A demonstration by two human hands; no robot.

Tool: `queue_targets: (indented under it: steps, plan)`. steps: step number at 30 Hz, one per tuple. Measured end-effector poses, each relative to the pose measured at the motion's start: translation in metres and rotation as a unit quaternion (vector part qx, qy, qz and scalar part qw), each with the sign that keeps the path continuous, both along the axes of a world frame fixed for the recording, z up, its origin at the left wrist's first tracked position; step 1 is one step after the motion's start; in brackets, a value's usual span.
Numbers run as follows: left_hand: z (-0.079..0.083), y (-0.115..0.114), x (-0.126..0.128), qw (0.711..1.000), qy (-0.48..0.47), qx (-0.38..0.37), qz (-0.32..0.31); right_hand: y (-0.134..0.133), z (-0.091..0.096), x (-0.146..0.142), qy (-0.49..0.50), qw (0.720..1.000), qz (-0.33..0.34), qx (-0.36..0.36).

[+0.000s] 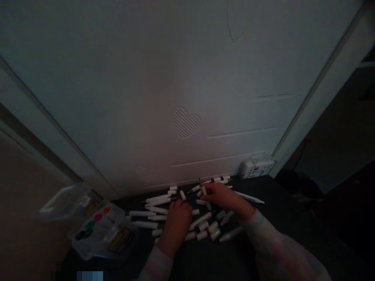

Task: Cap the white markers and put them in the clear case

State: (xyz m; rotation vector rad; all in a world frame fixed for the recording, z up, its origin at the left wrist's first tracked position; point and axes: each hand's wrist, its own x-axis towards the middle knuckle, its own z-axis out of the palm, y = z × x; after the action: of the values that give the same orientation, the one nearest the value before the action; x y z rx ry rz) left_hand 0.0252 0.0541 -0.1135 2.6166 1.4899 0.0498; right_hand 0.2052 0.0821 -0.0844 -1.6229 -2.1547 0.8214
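Observation:
Several white markers (152, 212) lie scattered on a dark floor in front of a white door (187, 97). My right hand (225, 199) is closed round one marker (202, 190), held upright with its dark tip up. My left hand (177, 224) rests palm down on the pile with fingers curled; whether it holds a marker or cap is hidden. Loose white caps (205, 230) lie between and below the hands. The scene is dim.
A clear plastic marker case (102, 232) with coloured labels lies open at the left, its lid (64, 199) behind it. A second clear box of markers (258, 167) stands against the door at the right. The door has embossed hearts (186, 122).

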Motion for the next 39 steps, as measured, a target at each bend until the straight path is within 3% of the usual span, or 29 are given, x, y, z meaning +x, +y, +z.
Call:
queue_targets:
  steps: [22, 39]
  plan:
    - [0.008, -0.002, 0.002, 0.999, 0.022, -0.022, 0.022, -0.012, 0.016, -0.001, -0.088, 0.996, 0.031, 0.004]
    - [0.017, 0.004, 0.015, 0.998, 0.056, -0.025, 0.024, -0.011, 0.014, 0.003, -0.060, 0.997, 0.037, -0.022]
